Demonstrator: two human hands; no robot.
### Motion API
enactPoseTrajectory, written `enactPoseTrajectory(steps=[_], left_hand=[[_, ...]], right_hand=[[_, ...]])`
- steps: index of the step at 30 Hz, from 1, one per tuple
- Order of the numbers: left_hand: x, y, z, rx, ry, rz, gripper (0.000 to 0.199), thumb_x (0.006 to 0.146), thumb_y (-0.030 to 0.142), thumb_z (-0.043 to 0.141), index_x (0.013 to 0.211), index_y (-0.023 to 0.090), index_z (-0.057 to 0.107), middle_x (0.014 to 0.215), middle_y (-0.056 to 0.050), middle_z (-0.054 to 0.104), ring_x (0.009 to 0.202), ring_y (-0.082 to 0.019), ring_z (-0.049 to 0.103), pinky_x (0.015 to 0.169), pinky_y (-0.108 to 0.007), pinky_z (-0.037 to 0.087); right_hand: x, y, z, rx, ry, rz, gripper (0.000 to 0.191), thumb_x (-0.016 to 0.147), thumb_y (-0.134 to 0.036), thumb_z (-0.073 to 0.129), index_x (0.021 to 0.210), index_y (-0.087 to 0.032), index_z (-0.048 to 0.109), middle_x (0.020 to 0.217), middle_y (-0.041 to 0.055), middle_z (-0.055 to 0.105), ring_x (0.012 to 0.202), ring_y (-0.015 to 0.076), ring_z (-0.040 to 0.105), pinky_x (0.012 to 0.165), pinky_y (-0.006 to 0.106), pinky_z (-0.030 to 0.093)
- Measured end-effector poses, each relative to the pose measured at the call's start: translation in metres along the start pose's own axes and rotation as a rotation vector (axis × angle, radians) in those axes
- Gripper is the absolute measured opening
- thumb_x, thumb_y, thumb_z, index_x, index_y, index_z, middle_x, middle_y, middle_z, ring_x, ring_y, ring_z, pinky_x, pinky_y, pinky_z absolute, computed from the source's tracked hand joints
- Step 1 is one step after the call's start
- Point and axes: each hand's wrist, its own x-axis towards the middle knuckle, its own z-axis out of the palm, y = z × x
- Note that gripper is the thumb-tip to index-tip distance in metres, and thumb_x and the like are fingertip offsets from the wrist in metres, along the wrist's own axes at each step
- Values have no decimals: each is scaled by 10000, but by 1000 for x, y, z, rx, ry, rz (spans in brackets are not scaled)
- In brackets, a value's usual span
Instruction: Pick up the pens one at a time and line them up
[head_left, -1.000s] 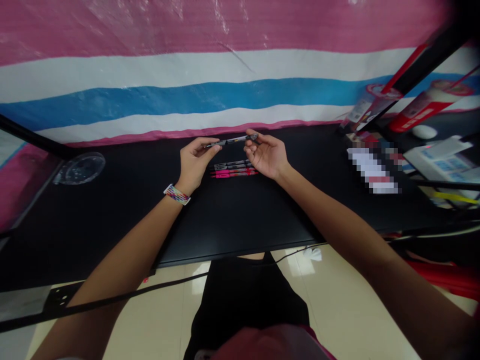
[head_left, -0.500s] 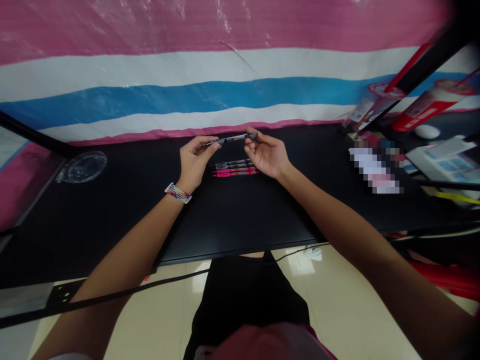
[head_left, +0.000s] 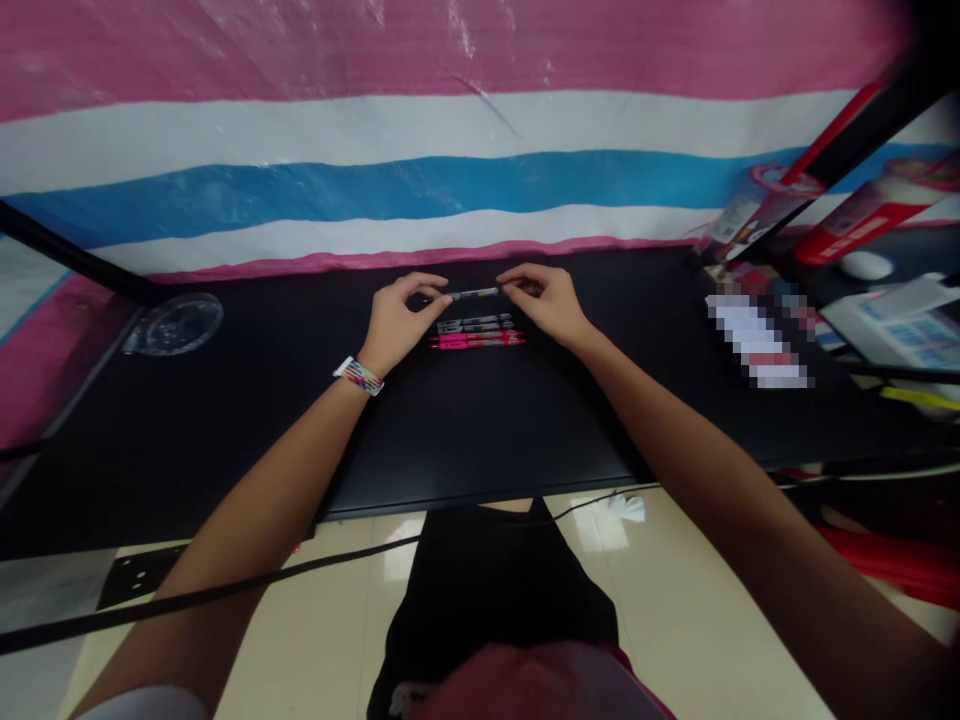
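A dark pen with a pale barrel (head_left: 478, 293) lies crosswise between my two hands, low over the black tabletop or on it; which one I cannot tell. My left hand (head_left: 401, 318) pinches its left end with thumb and fingers. At the other end, my right hand (head_left: 551, 302) is closed about the tip, fingers bent downward. Just below, on the near side, several pens lie in a row parallel to it: black-and-clear pens (head_left: 474, 324) and pink-red pens (head_left: 476, 341). A colourful woven band (head_left: 360, 376) circles my left wrist.
A clear plastic lid or cup (head_left: 180, 325) lies at the left of the black table (head_left: 480, 440). To the right stand a drink cup with a red straw (head_left: 765, 205), a red-and-white cup (head_left: 862, 220), a white mouse (head_left: 866, 265) and a pale boxy device (head_left: 892, 325). Striped sheeting (head_left: 480, 190) hangs behind.
The pen between my hands has come down toward the tabletop, behind the row. My right hand has turned from palm showing to fingers pointing down at the pen's end.
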Motion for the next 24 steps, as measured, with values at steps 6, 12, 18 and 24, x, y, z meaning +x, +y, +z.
enactPoseTrajectory(steps=[6,12,18,24], left_hand=[[-1,5,-4,223,-131,37,56,949,277,824,989,297,857,1019,-22,870,1032,-284,757,1014,-483,554],[0,11,-5,270,-216,-8,43,951,289,789,960,284,830,1004,-10,853,1010,-269,729,1094,-507,480],[-1,2,-2,308,-224,-19,93,955,256,750,929,282,834,1004,-33,838,1063,-306,692,1113,-561,435],[0,-17,2,208,-176,37,98,925,235,770,921,306,837,976,-34,840,967,-296,669,1097,-565,443]], right_hand=[[-1,6,-13,-288,-176,-139,173,863,-222,722,949,-237,870,978,50,867,960,290,788,959,469,586],[-1,9,-11,-343,-214,-221,164,896,-251,712,920,-228,872,996,76,854,956,289,754,943,463,560],[-1,9,-10,-351,-220,-197,166,894,-264,705,895,-235,868,965,78,831,932,288,723,928,471,551],[-5,-7,-8,-362,-200,-230,229,922,-247,685,1071,-241,859,1008,80,823,988,315,703,980,507,540]])
